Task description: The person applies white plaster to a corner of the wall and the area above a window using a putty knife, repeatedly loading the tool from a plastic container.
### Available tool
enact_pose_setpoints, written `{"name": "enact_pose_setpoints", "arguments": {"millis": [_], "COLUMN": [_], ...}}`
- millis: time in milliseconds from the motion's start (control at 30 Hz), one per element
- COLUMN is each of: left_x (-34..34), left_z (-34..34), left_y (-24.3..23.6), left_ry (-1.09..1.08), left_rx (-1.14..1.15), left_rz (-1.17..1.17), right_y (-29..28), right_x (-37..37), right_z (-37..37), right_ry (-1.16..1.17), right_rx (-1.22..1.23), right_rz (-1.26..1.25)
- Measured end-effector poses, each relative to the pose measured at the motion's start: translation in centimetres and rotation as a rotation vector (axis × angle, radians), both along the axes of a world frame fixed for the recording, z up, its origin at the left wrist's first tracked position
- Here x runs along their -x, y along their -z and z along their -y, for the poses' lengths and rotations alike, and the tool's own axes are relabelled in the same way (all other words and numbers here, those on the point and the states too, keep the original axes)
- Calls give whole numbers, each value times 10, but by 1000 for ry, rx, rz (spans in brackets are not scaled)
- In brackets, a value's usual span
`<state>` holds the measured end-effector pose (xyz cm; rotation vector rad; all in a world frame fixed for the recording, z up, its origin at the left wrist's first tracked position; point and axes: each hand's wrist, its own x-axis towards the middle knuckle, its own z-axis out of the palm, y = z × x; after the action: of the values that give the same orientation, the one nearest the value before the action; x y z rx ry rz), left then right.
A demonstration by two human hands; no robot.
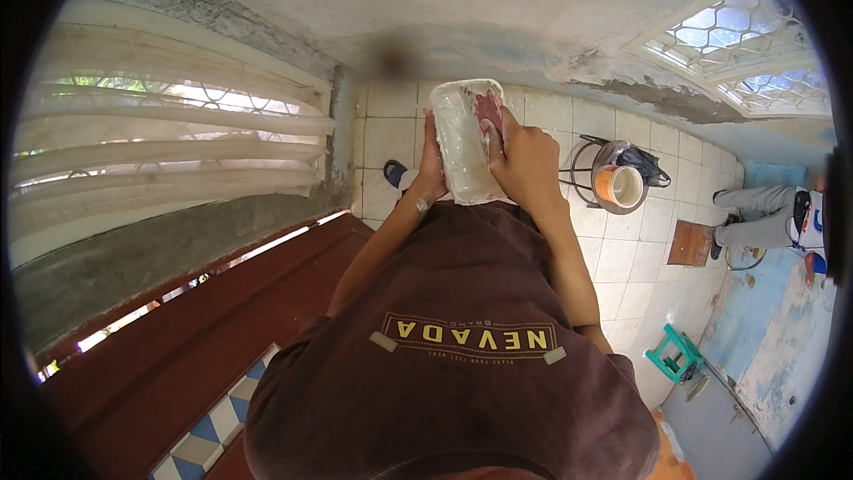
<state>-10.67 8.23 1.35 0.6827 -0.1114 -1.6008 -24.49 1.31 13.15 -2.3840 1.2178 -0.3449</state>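
A white rectangular plastic tub (466,164), smeared with pale wet paste, is held in front of my chest. My left hand (432,167) grips its left side, the fingers mostly hidden behind the wall. Over the right rim, my right hand (526,160) is closed around a reddish flat piece (489,110) that reaches into the upper right of the tub. Whether that piece is a scraper or a pad I cannot make out. Paste is smeared on the piece and inside the tub.
A round stool (604,180) to the right carries an orange-and-white bucket (619,187) and a black plastic bag (641,164). Farther right stands another person in grey trousers (766,218). A green plastic stool (674,354) is at lower right. A curtained window (169,133) lies left, above a dark red panel (258,293).
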Motion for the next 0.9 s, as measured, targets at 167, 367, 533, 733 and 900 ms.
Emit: {"name": "enact_pose_setpoints", "arguments": {"millis": [167, 367, 533, 733, 900], "left_x": [2, 0, -3, -2, -2], "left_z": [5, 9, 13, 14, 15], "left_y": [9, 5, 7, 8, 7], "left_ry": [36, 23, 32, 70, 60], "left_rx": [-26, -51, -20, -57, -19], "left_rz": [-25, 14, -55, 17, 9], "right_y": [27, 10, 18, 22, 21], "right_x": [-9, -10, -12, -14, -12], "right_z": [3, 4, 10, 13, 14], "right_ry": [-60, -7, -15, -4, -15], "right_rx": [7, -16, 7, -5, -1], "right_rz": [-6, 51, 15, 29, 0]}}
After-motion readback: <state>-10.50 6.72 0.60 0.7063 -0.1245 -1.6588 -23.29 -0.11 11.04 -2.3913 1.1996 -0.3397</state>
